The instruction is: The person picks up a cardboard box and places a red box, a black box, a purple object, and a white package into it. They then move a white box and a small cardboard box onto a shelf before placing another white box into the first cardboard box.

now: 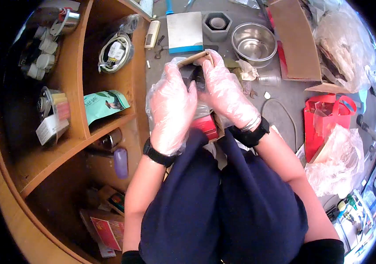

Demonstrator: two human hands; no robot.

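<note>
My left hand [173,103] and my right hand [227,90], both in clear plastic gloves, are raised together in front of my knees. Between their fingers is a piece with a brown, cardboard-like edge [193,58]. The fingers of both hands are bent around it. Something dark [188,74] shows between my palms; its kind is hard to make out. Just below my hands, a red box [204,126] lies close to my knees, partly hidden by my legs.
Wooden shelves [84,66] stand at left, holding a coiled cable [115,53] and green pouch [105,105]. Ahead are a metal bowl [254,44], hexagonal grey pot [217,25] and white-and-blue pad [185,33]. A cardboard box [293,39] and red bag [324,119] stand at right.
</note>
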